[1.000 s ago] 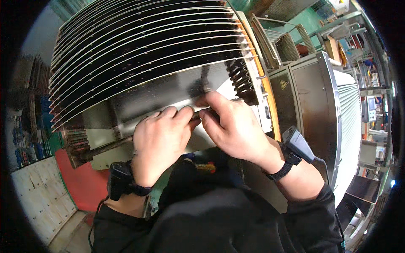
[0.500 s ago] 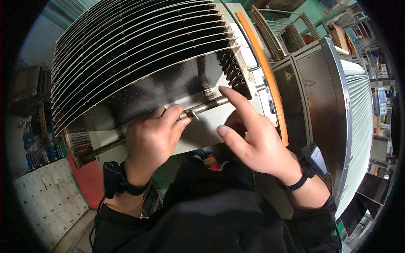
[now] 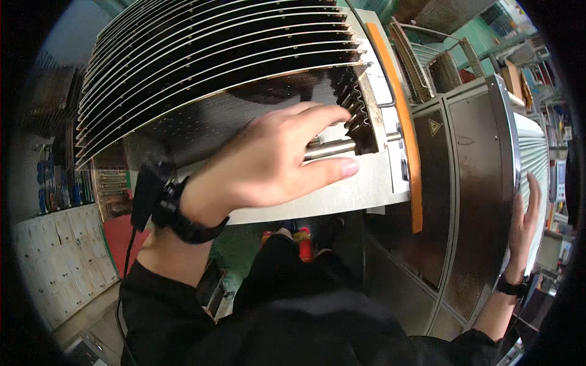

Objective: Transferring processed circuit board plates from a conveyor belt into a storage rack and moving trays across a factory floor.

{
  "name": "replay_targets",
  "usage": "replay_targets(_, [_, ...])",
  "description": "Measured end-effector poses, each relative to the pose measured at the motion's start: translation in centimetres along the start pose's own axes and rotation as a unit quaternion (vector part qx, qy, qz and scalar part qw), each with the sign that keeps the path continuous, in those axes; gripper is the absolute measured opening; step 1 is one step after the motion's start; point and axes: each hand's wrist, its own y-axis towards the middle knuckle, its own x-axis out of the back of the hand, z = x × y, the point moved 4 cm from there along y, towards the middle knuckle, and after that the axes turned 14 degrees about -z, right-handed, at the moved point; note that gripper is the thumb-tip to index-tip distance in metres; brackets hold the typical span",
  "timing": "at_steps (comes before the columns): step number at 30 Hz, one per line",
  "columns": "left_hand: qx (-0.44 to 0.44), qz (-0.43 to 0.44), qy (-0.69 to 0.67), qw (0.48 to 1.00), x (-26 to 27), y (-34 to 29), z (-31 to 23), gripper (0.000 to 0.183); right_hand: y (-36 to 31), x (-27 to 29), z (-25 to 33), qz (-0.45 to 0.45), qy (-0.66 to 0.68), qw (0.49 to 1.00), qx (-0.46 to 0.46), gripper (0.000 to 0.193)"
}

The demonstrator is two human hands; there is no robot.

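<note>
My left hand (image 3: pixel 274 158) reaches across the front of a slotted rack, thumb and fingers spread, with nothing visible in its grasp. Below its fingers runs a metal rod (image 3: pixel 334 149), partly covered by the hand. Thin dark panels (image 3: pixel 201 110) with pale edges stand in a row in the rack, and wavy slotted teeth (image 3: pixel 357 110) line its right side. Far to the right, my right hand (image 3: pixel 525 222) is stretched out with straight fingers against a stack of pale sheets (image 3: pixel 528 137); whether it presses on them I cannot tell.
An orange strip (image 3: pixel 400 128) edges the pale worktop (image 3: pixel 305 198) under the rack. Right of it stands a dark metal cabinet (image 3: pixel 479 171) with a warning label. Wire racks (image 3: pixel 442 64) sit behind. White lockers (image 3: pixel 70 250) are at the lower left.
My left hand has let go of the rod and moved right and up, opening. My right hand has swung from the rod's right end far right to the pale sheets. The view has shifted slightly.
</note>
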Motion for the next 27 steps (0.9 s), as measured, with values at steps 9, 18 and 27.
replay_targets(9, [0.04, 0.003, -0.005, 0.999, -1.2, 1.2, 2.2, 0.048, -0.5, -1.7, -1.3, 0.034, 0.101, 0.987, -0.122, 0.052])
replay_targets(18, [0.087, -0.021, -0.073, 0.993, -1.5, 1.3, 2.7, 0.052, -0.5, -1.5, -1.8, 0.041, 0.085, 0.988, -0.119, 0.051])
replay_targets(27, [0.11, -0.023, -0.096, 0.989, -1.7, 1.1, 2.9, 0.053, -0.5, -1.5, -1.5, 0.048, 0.077, 0.99, -0.11, 0.052])
